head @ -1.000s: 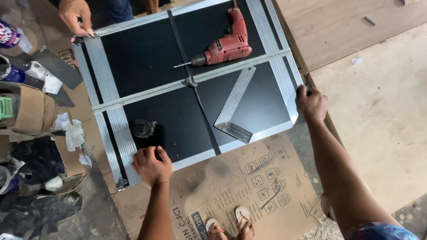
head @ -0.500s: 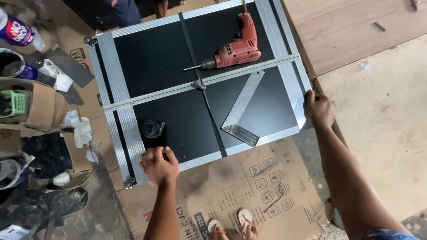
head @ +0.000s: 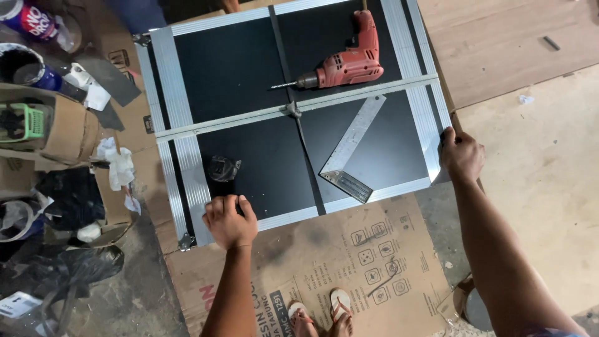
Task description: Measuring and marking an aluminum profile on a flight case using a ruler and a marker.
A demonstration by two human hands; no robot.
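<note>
A large black panel [head: 249, 68] framed in ribbed aluminium strips is seen from above, lying flat on cardboard [head: 349, 249] on the floor. Its near edge is gripped by the left hand [head: 229, 219], fingers curled over the frame near the left corner. Its right edge is clasped by the right hand [head: 460, 153] at the near right corner. A red drill [head: 346, 63] and a metal square [head: 352, 150] are laid on the panel.

Other person's hand at far-left corner gone from view. Black panel [head: 249, 75] sits closer to me, turned slightly. My left hand [head: 228, 219] and right hand [head: 460, 154] grip near edge and right corner as before.
</note>
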